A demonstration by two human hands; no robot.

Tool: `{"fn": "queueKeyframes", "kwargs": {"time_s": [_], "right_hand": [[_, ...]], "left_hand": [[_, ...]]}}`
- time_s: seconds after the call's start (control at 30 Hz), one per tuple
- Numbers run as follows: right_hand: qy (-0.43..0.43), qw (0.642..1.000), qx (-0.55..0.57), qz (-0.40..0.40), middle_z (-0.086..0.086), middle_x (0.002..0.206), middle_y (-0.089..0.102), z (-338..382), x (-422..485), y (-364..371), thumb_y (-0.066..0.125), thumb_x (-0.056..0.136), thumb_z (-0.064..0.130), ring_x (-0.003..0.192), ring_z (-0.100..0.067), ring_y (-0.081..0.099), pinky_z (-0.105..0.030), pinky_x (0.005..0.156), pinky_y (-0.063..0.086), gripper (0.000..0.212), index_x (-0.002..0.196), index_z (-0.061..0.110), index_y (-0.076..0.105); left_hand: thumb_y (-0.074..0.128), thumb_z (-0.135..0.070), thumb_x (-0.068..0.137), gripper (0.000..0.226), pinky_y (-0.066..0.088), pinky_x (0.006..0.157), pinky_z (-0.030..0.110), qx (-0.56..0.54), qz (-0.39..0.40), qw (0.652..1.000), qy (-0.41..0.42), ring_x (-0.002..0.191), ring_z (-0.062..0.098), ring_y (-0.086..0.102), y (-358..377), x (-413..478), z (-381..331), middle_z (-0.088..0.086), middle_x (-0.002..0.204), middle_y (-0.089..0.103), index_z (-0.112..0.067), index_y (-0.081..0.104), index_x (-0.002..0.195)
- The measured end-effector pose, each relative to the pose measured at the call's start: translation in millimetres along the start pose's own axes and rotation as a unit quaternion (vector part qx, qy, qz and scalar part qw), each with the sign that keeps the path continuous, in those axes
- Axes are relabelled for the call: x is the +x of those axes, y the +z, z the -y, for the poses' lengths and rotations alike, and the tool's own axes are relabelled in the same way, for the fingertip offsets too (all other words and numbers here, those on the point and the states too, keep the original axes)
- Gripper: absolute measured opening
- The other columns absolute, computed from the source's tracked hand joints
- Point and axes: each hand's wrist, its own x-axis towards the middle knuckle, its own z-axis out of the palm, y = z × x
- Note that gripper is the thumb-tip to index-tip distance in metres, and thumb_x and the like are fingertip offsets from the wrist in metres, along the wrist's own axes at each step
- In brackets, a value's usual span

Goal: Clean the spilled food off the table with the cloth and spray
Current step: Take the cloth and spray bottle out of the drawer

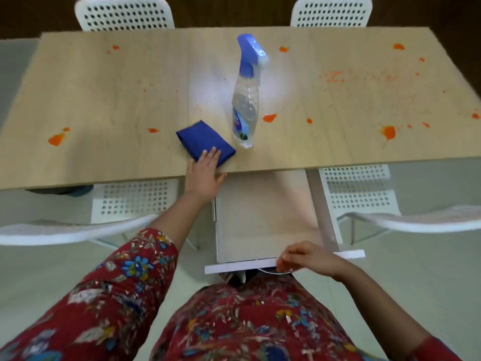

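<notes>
In the head view, a light wood tabletop (pixel 104 95) is dotted with orange food spills (pixel 269 118). The larger blobs lie at the near left and near right, and a thin orange smear lies at the far right. A clear plastic spray bottle (pixel 246 108) with a blue trigger head stands upright near the middle. A folded dark-blue cloth (pixel 203 138) lies flat just to the bottle's left and nearer the front edge. The left hand (pixel 205 175) reaches over that edge with straight fingers resting on the cloth's near corner, pressing rather than clutching it. The right hand (pixel 309 259) is low, close to the body, its fingers curled over the white front panel (pixel 234 268) of a drawer pulled out beneath the tabletop. White perforated chairs (pixel 125 14) stand at the far and near sides.
</notes>
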Motion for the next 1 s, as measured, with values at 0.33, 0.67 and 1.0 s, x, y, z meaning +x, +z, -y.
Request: {"fn": "queueKeyframes", "kwargs": {"time_s": [0.33,0.67,1.0], "right_hand": [[0.118,0.948,-0.28,0.089,-0.008,0.156,0.03,-19,34,23,0.025,0.106,0.031,0.14,-0.026,0.033,-0.034,0.114,0.026,0.047,0.15,0.016,0.03],[0.087,0.943,-0.321,-0.008,-0.014,0.132,0.056,1,99,-24,0.036,0.101,0.024,0.119,-0.029,0.051,-0.037,0.1,0.042,0.037,0.125,0.009,0.06],[0.061,0.921,-0.343,-0.175,-0.009,0.126,0.06,50,159,-72,0.043,0.096,0.016,0.116,-0.027,0.056,-0.034,0.092,0.045,0.031,0.123,0.008,0.056]], "left_hand": [[0.041,-0.044,0.098,0.066,0.01,0.119,0.043,-0.01,-0.029,0.999,-0.011,0.149,0.016,0.007,10,-7,-2,-0.005,0.162,0.008,-0.021,0.014,0.154],[0.065,-0.026,0.087,0.061,0.028,0.114,0.037,-0.039,-0.085,0.995,-0.015,0.138,0.021,0.037,4,-6,-6,0.002,0.15,0.041,-0.016,0.042,0.143],[0.07,-0.016,0.08,0.056,0.038,0.107,0.035,-0.083,-0.114,0.99,-0.031,0.125,0.022,0.05,-5,-5,-12,0.002,0.14,0.053,-0.015,0.054,0.134]]}}
